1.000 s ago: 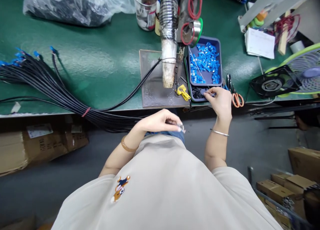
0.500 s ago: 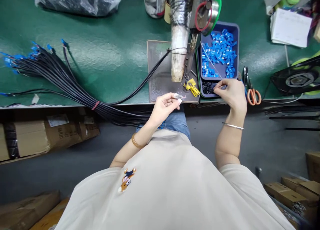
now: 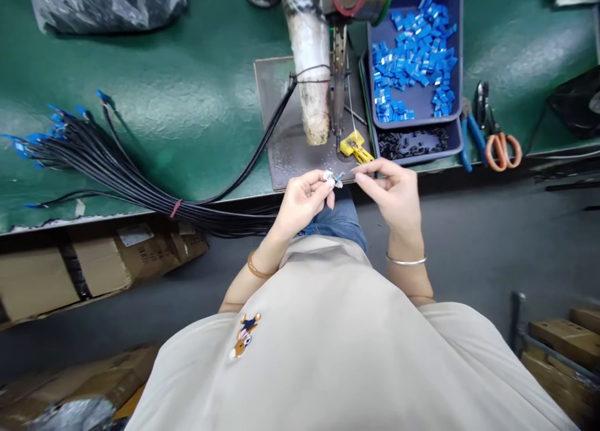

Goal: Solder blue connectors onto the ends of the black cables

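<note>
In front of the bench edge, my left hand [image 3: 307, 197] pinches a stripped cable end [image 3: 338, 178] with fine wires, white and bluish, fanning out between thumb and fingers. White covers wrap the fingertips there. My right hand [image 3: 391, 190] is just to the right, thumb and forefinger pinched together and pointing at the wires. Whatever sits in that pinch is too small to make out. Just above lies a yellow clip-like tool [image 3: 356, 146], below the tip of a soldering iron [image 3: 338, 100]. A bundle of black cables [image 3: 140, 175], tied with a red band, stretches left and hangs over the edge.
A tray of blue connector pieces [image 3: 415, 69] stands over a tray of small black pieces [image 3: 412, 145]. Blue-handled pliers [image 3: 473, 134] and orange-handled scissors [image 3: 503, 150] lie to their right. A foil-wrapped duct [image 3: 312, 75] comes down over a dark board [image 3: 279, 122].
My right hand has moved left from the tray of black pieces to beside my left hand. The view has shifted closer to the bench. My left hand keeps its pinch.
</note>
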Demonstrator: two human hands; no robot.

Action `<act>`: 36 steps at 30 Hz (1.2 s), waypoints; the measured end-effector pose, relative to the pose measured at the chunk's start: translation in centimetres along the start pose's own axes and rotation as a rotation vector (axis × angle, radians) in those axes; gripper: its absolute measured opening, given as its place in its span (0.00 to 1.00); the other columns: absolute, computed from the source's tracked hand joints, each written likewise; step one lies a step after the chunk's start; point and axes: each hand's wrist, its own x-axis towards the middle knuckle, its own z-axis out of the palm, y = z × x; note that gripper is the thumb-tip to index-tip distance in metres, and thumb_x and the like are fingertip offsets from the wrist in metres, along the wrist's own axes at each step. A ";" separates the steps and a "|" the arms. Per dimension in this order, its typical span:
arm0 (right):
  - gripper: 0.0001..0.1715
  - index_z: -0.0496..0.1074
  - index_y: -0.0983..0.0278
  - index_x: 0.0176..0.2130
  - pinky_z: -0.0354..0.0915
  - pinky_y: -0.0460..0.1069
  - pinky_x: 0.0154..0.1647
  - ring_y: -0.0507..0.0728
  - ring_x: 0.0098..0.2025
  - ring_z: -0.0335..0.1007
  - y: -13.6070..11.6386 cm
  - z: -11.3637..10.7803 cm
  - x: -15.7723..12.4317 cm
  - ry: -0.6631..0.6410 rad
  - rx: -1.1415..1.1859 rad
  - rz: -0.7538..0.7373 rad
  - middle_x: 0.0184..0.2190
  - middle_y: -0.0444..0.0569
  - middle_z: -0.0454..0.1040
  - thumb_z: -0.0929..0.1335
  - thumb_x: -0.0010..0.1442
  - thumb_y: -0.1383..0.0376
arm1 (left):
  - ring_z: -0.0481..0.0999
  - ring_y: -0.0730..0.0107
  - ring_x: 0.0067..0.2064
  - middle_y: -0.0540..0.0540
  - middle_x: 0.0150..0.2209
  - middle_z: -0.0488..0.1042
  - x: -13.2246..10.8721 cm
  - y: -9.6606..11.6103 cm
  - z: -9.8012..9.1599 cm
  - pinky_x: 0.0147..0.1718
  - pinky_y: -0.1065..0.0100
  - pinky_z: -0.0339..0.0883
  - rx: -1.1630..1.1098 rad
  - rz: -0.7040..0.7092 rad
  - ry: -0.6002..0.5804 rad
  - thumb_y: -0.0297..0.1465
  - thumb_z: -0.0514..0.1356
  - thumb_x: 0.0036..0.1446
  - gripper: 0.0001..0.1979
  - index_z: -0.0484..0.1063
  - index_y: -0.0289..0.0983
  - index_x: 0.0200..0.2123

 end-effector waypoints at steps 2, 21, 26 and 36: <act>0.10 0.79 0.62 0.34 0.70 0.44 0.30 0.49 0.30 0.72 0.6 0.9 0.1 -0.074 0.118 0.052 0.33 0.44 0.79 0.74 0.53 0.59 | 0.53 0.86 0.13 0.52 0.17 0.70 0.0 0.4 -0.2 0.12 0.75 0.40 -0.004 -0.025 -0.036 0.42 0.64 0.57 0.16 0.71 0.33 0.32; 0.05 0.77 0.65 0.31 0.50 0.43 0.20 0.43 0.21 0.54 1.1 1.3 0.7 -0.156 0.143 0.041 0.26 0.41 0.73 0.73 0.54 0.64 | 0.53 0.88 0.13 0.51 0.18 0.71 0.3 0.4 -1.0 0.12 0.77 0.40 -0.073 -0.102 -0.137 0.40 0.65 0.56 0.16 0.69 0.33 0.31; 0.05 0.75 0.64 0.30 0.40 0.45 0.17 0.42 0.18 0.42 1.1 1.7 0.5 -0.107 0.039 0.009 0.25 0.40 0.70 0.71 0.54 0.64 | 0.54 0.87 0.12 0.52 0.19 0.72 0.2 0.2 -0.8 0.11 0.77 0.42 -0.073 -0.100 -0.110 0.41 0.66 0.55 0.16 0.69 0.34 0.32; 0.05 0.77 0.58 0.32 0.65 0.48 0.32 0.52 0.31 0.69 1.3 3.3 -1.3 0.109 -0.383 -0.403 0.30 0.45 0.76 0.69 0.58 0.66 | 0.54 0.87 0.13 0.53 0.21 0.73 -0.1 -0.1 -0.5 0.12 0.76 0.41 -0.116 -0.034 0.038 0.41 0.66 0.55 0.15 0.69 0.36 0.36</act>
